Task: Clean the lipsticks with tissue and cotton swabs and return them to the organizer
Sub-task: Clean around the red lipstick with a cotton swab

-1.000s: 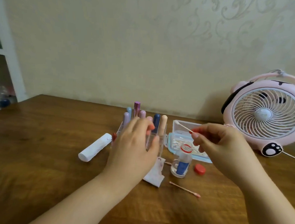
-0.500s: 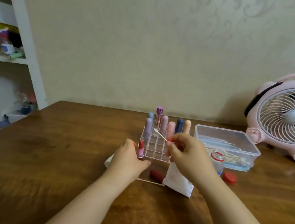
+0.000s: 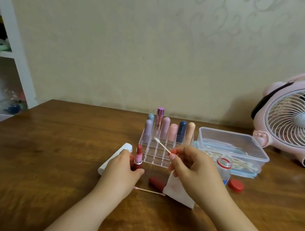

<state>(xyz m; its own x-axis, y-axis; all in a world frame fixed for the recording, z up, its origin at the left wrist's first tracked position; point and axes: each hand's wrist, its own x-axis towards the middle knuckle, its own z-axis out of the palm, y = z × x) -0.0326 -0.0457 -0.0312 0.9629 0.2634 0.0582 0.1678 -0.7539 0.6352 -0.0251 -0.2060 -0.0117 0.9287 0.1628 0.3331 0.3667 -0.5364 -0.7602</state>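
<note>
**Ana:** Since the shot a second ago, both hands have dropped to the near side of the organizer [image 3: 164, 147], and the left hand [image 3: 124, 168], which then covered the rack, now grips an uncapped lipstick [image 3: 138, 159]. The view has also swung left, so the fan [image 3: 287, 124] is cut off at the right edge.

**Ben:** What crowds the work area?

**Ana:** A white tissue pack [image 3: 115, 157] lies partly hidden behind the left hand. A dark red cap [image 3: 156, 182] lies on its side on the table [image 3: 50, 154] between the hands, with a used swab [image 3: 148, 190] flat just in front of it, running left to right. A folded tissue [image 3: 177, 191] sits tucked under the right hand [image 3: 191, 166]. Right of that hand stand an open small bottle [image 3: 223, 166], its red lid [image 3: 236, 185] on the table, and a clear swab box [image 3: 232, 148].

**Ben:** How does the lipstick point?

**Ana:** Upright, long axis vertical, red bullet on top, just left of the organizer's front corner. Fingers and thumb curl round its base.

**Ben:** And the right hand?

**Ana:** It pinches a cotton swab [image 3: 161, 145] between thumb and fingertips. The stick slants up and to the left, its white tip over the empty front cells. Seven capped lipsticks [image 3: 165, 126] stand upright in the back rows.
</note>
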